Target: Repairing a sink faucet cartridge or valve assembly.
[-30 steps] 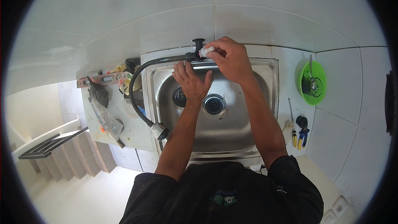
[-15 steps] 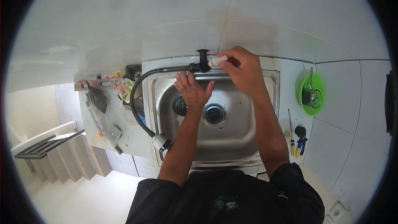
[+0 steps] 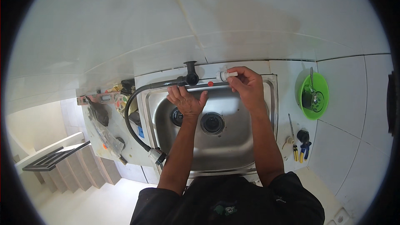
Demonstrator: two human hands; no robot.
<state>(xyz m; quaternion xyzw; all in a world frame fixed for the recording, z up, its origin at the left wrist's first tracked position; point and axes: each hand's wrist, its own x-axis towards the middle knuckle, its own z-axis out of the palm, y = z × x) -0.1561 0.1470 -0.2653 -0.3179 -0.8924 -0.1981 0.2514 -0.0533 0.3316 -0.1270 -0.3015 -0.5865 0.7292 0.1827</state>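
Observation:
A black tap body (image 3: pixel 191 78) comes out of the tiled wall behind the sink, its open end toward the right. From its left side runs a black flexible spout (image 3: pixel 141 89), which bends down to a silver and black tap head (image 3: pixel 157 156). My left hand (image 3: pixel 187 102) is open, fingers spread, with fingertips against the spout beside the tap body. Right of the tap, my right hand (image 3: pixel 246 85) pinches a white plastic tap cartridge (image 3: pixel 227 76), apart from the tap. A small red disc (image 3: pixel 210 83) shows between them at the sink's back rim.
Below my hands is a steel sink (image 3: pixel 225 158) with a drain (image 3: pixel 212 123) and a round black piece (image 3: pixel 176 116). To the right are a green bowl (image 3: pixel 325 100), a screwdriver (image 3: pixel 295 146) and pliers (image 3: pixel 305 151). A spirit level (image 3: pixel 98 98) and plastic bag (image 3: pixel 104 135) lie left.
My right hand has drawn the white cartridge out of the tap, to the right. The red disc now shows by the rim. My left hand stays by the spout; the view has shifted slightly.

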